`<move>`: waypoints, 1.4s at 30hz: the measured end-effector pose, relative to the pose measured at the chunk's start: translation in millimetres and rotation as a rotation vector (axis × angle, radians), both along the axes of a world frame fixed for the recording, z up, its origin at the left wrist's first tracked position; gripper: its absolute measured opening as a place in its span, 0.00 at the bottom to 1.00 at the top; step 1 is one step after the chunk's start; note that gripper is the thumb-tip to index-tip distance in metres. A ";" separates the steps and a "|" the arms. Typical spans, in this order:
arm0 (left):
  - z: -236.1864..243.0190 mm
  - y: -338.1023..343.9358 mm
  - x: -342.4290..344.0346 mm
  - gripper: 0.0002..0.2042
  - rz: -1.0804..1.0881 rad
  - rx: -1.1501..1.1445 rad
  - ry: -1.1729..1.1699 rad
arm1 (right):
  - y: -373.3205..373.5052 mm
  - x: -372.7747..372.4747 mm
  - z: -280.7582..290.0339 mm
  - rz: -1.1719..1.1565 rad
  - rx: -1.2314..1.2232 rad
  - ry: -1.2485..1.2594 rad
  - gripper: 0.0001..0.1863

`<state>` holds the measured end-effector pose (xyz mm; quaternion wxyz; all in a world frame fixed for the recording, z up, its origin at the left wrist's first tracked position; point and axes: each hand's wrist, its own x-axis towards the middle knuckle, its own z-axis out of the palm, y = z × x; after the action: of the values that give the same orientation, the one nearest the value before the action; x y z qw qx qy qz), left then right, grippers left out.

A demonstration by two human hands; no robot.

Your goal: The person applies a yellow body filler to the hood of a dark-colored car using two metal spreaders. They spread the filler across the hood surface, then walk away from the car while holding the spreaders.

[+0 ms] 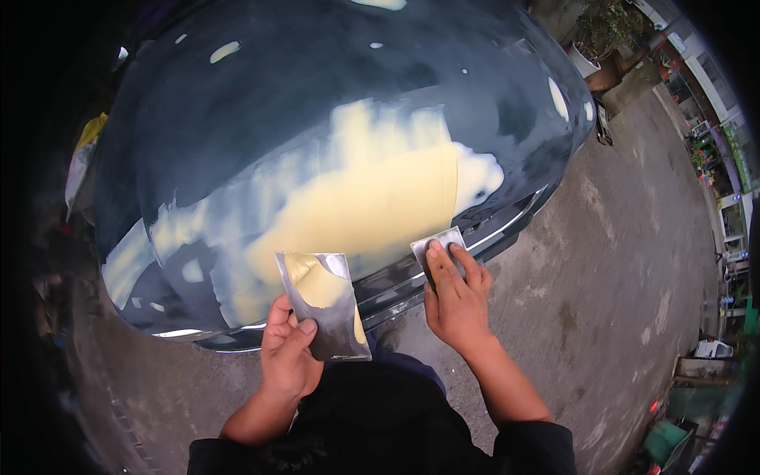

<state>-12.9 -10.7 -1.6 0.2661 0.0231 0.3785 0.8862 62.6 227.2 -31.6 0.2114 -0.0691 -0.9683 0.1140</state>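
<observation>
From my end, head view: dark car (277,95) fills the upper middle, on grey ground (602,261). Cream putty (372,194) lies across its front panel, thinning to streaks. Left hand (289,348) grips a flat metal plate (336,328), just below the patch; a dollop (318,285) sits on it. Right hand (461,305) holds a small scraper (423,247) at the patch's lower right; contact I can't tell.

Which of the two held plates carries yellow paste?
The larger plate in the left hand: yellow paste coats its upper part. The smaller plate in the right hand shows no such patch.
</observation>
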 end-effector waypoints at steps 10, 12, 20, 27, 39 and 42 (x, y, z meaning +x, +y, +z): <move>-2.4 -2.4 0.4 0.21 0.023 0.042 -0.018 | 77.8 -140.8 121.0 -0.139 -0.082 -0.179 0.28; -4.7 -4.5 0.7 0.21 0.033 0.050 -0.023 | 71.8 -151.4 125.5 -0.132 -0.098 -0.266 0.27; -9.5 -7.6 -0.2 0.20 0.054 0.053 -0.041 | 29.3 -115.5 104.5 -0.009 -0.061 -0.254 0.27; -7.3 -7.1 -3.3 0.19 0.008 0.073 -0.021 | 5.8 -67.8 69.6 0.068 -0.031 -0.162 0.31; -5.5 -8.7 2.4 0.21 0.012 -0.006 -0.035 | -19.6 -17.5 -30.2 0.078 0.025 0.100 0.26; -4.8 -7.6 4.1 0.21 0.008 -0.020 -0.028 | -21.1 -10.7 -49.7 0.092 0.025 0.147 0.24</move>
<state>-8.8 -18.3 -6.4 0.2682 0.0063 0.3837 0.8836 51.9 206.1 -81.4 0.2774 -0.0133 -0.9536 0.1165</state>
